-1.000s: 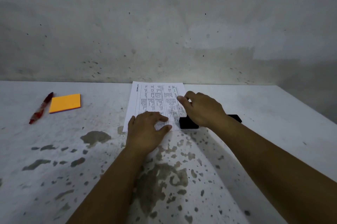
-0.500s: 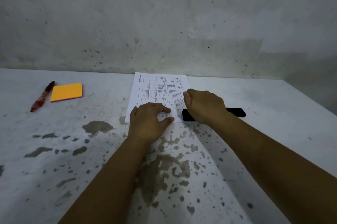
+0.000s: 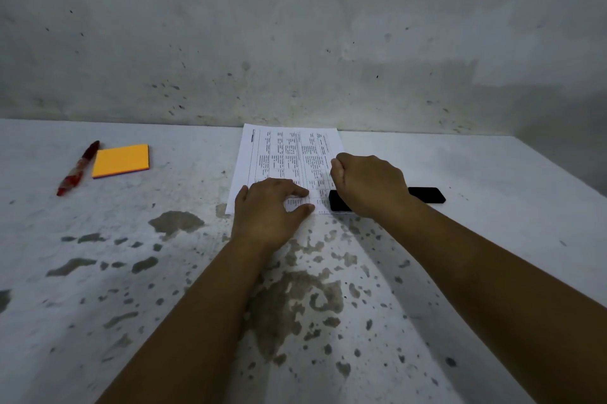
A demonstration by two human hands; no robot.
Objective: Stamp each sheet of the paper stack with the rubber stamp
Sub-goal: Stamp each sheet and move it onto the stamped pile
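Fingers (image 3: 297, 190) of left hand (image 3: 267, 211) spread flat on printed sheet (image 3: 289, 154); right hand (image 3: 368, 183) fisted, contents hidden. Black pad (image 3: 427, 195) just beside the sheet.

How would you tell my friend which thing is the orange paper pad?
Look at the far left part of the stained white table, well away from the hands. There the orange pad lies flat, a small square block beside a red pen. It is the only bright orange thing; the printed sheet is white with black text.
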